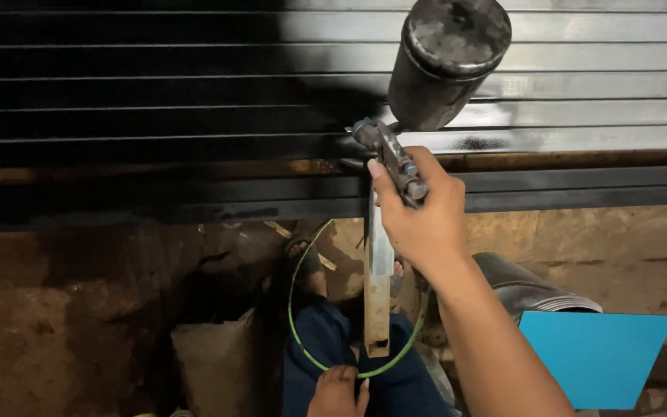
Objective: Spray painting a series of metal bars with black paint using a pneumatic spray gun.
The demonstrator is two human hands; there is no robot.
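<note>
My right hand [424,216] grips a paint spray gun [391,158] whose dark, paint-stained cup [448,62] stands above it. The nozzle faces a slatted metal roller shutter [156,93]. The shutter's left part is glossy black and its right part is bare grey metal. My left hand [338,392] sits low at the frame's bottom, fingers closed on a thin green air hose [293,309] that loops up toward the gun. A narrow wooden strip [377,293] stands upright under my right hand.
The shutter's rusty bottom bar [565,161] runs across the view. Below it lie a stained concrete floor [79,309], my feet in sandals [303,259], a sack [221,363], a grey ridged object [526,289] and a blue rectangle [596,355] at lower right.
</note>
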